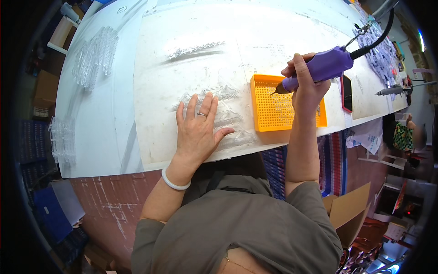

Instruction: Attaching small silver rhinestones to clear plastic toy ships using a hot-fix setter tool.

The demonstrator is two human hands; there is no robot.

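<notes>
My right hand [306,84] is wrapped round a purple electric screwdriver [326,66], which hangs from a cable and hook at the upper right. Its dark tip points down to the left, over an orange perforated basket [259,124] with small pieces in it that I cannot make out. My left hand [196,132] lies flat, fingers stretched out and thumb apart, its fingertips on clear plastic parts [223,93]. More clear parts [230,119] lie beside the thumb, near the table's front edge.
A row of clear strips [196,49] lies farther back on the white table [157,82]. Stacks of clear parts [98,57] stand at the left. Right of the basket are a red-edged phone [346,93], a pile of pale purple pieces [376,50] and another hanging tool [390,91].
</notes>
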